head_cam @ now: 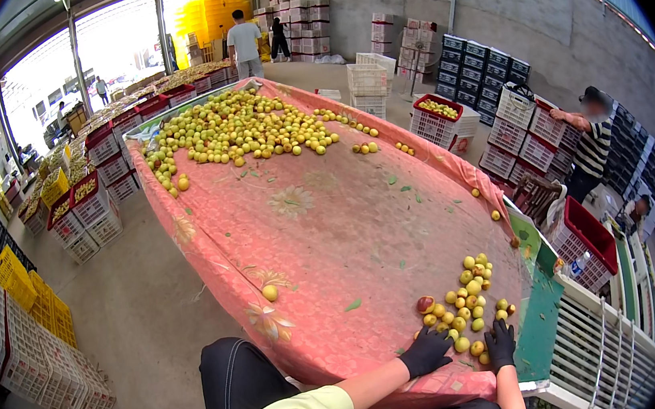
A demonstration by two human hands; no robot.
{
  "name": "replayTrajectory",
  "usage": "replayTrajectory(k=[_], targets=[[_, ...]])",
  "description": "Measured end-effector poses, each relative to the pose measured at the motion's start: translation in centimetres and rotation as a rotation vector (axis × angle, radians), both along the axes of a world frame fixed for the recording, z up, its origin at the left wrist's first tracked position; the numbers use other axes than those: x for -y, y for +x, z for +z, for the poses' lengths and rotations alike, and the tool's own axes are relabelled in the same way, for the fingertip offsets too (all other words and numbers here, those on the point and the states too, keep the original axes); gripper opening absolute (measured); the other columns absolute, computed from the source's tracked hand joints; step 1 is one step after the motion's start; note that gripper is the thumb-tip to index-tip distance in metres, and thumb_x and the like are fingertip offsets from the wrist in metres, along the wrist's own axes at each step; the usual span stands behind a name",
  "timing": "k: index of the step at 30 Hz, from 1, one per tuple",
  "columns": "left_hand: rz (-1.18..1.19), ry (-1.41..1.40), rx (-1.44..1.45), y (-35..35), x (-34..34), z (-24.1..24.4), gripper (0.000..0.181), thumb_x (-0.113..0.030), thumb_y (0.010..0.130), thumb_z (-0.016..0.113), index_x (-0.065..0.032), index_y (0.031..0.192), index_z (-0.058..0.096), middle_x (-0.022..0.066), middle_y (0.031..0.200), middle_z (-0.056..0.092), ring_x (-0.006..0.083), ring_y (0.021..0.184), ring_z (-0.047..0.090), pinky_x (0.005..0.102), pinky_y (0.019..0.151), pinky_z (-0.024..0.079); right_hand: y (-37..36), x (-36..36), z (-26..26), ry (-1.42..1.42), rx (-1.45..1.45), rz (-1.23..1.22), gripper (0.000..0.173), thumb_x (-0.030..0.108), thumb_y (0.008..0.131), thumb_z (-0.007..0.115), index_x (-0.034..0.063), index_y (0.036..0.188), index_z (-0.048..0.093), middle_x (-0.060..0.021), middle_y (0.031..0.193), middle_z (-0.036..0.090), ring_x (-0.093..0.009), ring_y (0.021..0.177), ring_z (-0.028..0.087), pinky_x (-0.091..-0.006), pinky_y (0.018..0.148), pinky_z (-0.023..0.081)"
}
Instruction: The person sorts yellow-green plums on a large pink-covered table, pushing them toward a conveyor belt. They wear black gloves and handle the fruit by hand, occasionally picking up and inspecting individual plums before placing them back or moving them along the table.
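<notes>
A small group of round yellow-green fruits (466, 301), some with red-brown patches, lies at the near right end of a table covered with a pink flowered cloth (306, 231). My left hand (426, 351), in a black glove, rests against the group's near left side. On its near right side is my right hand (501, 343), gloved alike, its fingers pointing away from me. Both hands touch the fruits from outside; whether either grips one cannot be told. A far larger heap of fruits (233, 124) covers the table's far end. One single fruit (270, 293) lies near the left edge.
A green board (538, 326) joins the table to a white slatted roller conveyor (592, 344) at right. Beside it stands a red-lined crate (592, 241). A person in a striped shirt (594, 150) stands at stacked crates. Another person (245, 44) stands beyond the table. Fruit-filled crates (91, 207) stand left.
</notes>
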State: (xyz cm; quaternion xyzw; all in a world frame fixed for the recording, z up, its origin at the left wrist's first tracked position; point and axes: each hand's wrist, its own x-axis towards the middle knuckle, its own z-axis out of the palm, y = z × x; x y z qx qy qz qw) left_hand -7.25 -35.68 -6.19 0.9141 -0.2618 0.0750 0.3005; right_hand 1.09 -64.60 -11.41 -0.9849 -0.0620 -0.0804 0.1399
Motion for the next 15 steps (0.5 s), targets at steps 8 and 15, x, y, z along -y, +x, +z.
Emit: replayTrajectory(k=[8, 15], targets=[[0.004, 0.0, 0.021, 0.02, 0.04, -0.18, 0.05, -0.034, 0.077, 0.071, -0.0061, 0.117, 0.055, 0.0174, 0.118, 0.058, 0.0326, 0.107, 0.057, 0.0527, 0.099, 0.034, 0.03, 0.15, -0.37, -0.008, 0.038, 0.006, 0.055, 0.038, 0.083, 0.064, 0.0181, 0.132, 0.051, -0.0053, 0.143, 0.045, -0.04, 0.132, 0.035, -0.0621, 0.092, 0.038], [0.0, 0.023, -0.005, 0.08, -0.05, 0.14, 0.047, -0.034, 0.078, 0.07, -0.0061, 0.113, 0.057, 0.0175, 0.119, 0.057, 0.0327, 0.108, 0.056, 0.0525, 0.097, 0.035, -0.43, -0.37, 0.62, 0.013, 0.021, 0.009, 0.054, 0.037, 0.083, 0.064, 0.0177, 0.132, 0.051, -0.0057, 0.143, 0.045, -0.039, 0.132, 0.035, -0.0607, 0.092, 0.038]])
